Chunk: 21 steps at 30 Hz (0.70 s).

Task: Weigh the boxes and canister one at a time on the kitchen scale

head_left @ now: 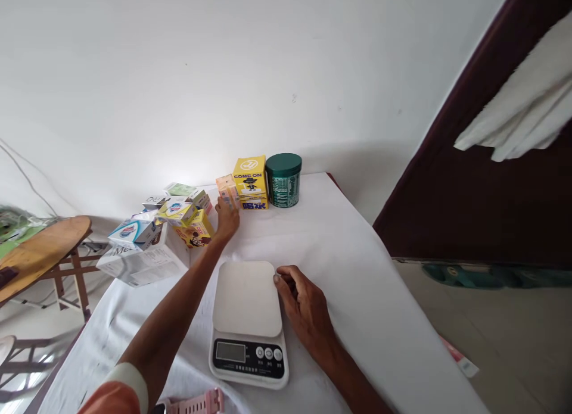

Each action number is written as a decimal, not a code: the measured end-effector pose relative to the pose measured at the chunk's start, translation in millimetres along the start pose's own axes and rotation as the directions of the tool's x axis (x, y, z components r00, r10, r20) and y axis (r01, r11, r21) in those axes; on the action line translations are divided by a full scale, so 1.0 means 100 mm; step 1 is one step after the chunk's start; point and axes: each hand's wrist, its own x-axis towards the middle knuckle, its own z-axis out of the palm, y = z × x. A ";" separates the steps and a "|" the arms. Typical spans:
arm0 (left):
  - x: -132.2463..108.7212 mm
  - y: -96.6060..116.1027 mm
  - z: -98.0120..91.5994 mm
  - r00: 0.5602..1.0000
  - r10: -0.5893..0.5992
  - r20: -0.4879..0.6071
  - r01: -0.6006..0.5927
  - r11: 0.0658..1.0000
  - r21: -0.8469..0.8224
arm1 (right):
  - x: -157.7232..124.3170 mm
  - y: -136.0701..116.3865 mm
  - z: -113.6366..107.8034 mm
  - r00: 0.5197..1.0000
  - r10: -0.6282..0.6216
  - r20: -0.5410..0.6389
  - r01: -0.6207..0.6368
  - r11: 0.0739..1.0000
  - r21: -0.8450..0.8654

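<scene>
My left hand (227,221) reaches to the back of the table, its fingers closed on a small orange-and-pink box (227,189). That box stands just left of a yellow box (250,181) printed "COME ON". A dark green lidded tub (284,180) is right of the yellow box. Close to me lies a white digital kitchen scale (248,301) with a bare platform; its display shows no readable digits. My right hand (307,301) rests by the scale's right edge, fingers curled and thumb near the index fingertip, with nothing visible in them.
Several cartons form a pile at the left, including a large white box (147,256), a blue-and-white box (134,232) and a yellow snack box (195,229). A pink watch strap (199,403) lies at the front edge. White cloth (353,271) covers the table, against a wall.
</scene>
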 end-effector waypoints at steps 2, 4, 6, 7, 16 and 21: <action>-0.31 0.11 -0.20 0.999 0.037 0.003 -0.037 0.999 0.037 | 0.01 0.01 0.00 1.000 -0.003 0.005 0.003 1.000 -0.007; -0.60 0.22 -0.50 0.975 0.221 0.022 -0.222 0.970 0.104 | 0.01 0.01 0.00 1.000 -0.009 0.004 0.009 1.000 -0.021; -0.81 0.29 -0.85 0.920 0.391 -0.023 -0.376 0.898 0.230 | 0.01 0.01 0.00 1.000 -0.016 0.005 0.016 0.999 -0.035; -0.87 0.30 -1.03 0.893 0.443 -0.085 -0.402 0.867 0.295 | 0.01 0.00 0.00 1.000 -0.019 0.007 0.019 0.999 -0.039; -1.04 -0.04 -1.75 0.887 0.455 -0.080 -0.343 0.763 0.548 | 0.01 -0.04 0.00 0.999 -0.033 0.024 0.035 0.996 -0.081; -1.14 -0.07 -1.87 0.879 0.426 -0.215 -0.236 0.780 0.580 | 0.00 -0.02 0.00 0.999 -0.023 0.026 0.025 0.996 -0.081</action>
